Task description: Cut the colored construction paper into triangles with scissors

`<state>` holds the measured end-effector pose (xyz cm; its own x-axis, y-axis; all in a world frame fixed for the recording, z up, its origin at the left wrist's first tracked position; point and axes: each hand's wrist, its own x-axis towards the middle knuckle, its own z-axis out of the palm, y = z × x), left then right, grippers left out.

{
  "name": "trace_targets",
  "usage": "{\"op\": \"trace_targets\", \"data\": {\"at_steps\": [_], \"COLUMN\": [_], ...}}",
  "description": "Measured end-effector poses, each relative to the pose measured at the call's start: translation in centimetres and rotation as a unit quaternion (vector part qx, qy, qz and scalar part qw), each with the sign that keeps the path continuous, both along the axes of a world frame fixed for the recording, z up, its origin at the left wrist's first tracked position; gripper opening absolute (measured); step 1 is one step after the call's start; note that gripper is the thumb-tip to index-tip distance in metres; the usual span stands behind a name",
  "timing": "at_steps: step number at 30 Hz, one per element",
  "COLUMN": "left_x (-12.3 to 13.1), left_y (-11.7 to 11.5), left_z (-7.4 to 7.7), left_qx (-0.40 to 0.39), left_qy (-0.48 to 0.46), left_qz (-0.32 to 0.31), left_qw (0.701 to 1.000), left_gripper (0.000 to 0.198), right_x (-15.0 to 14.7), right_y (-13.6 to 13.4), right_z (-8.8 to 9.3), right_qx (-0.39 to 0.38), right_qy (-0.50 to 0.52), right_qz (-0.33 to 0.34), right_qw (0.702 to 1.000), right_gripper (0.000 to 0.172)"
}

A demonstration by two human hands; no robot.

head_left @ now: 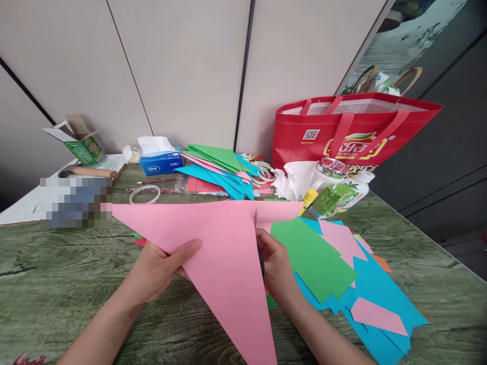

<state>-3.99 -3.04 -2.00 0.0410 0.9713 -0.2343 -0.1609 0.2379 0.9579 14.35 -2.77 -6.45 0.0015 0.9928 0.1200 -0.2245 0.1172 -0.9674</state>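
Observation:
A large pink paper sheet (pixel 224 253) is held up in the middle, with a narrow strip of it reaching out to the right. My left hand (pixel 162 268) pinches its left edge, thumb on the front face and fingers behind. My right hand (pixel 276 261) is closed around the dark handles of scissors (pixel 256 217), which are partly hidden by the paper. A blade tip shows at the cut between the sheet and the strip. Green paper (pixel 315 258) and blue paper (pixel 384 289) lie to the right of my right hand.
Behind the sheet are stacked green and blue triangles (pixel 216 162), a blue tissue box (pixel 162 163) and a tape roll (pixel 145 193). A red bag (pixel 297 134), jars (pixel 331 170) and a yellow glue stick (pixel 309 198) stand right. An open green box (pixel 85 149) is at the left.

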Motion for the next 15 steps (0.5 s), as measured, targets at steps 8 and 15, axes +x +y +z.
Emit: {"op": "trace_targets", "data": {"at_steps": [8, 15], "left_x": [-0.03, -0.09], "left_y": [0.01, 0.10], "left_z": [0.08, -0.08], "left_qx": [-0.002, 0.005], "left_qy": [0.006, -0.001], "left_qz": [0.001, -0.005], "left_qw": [1.000, 1.000], "left_gripper": [0.029, 0.026], "right_x": [0.03, 0.01], "right_y": [-0.07, -0.02], "right_z": [-0.12, -0.31], "right_qx": [-0.019, -0.029], "right_qy": [0.019, 0.031], "right_qz": [-0.008, -0.010], "right_qw": [1.000, 0.999], "right_gripper": [0.022, 0.021]}}
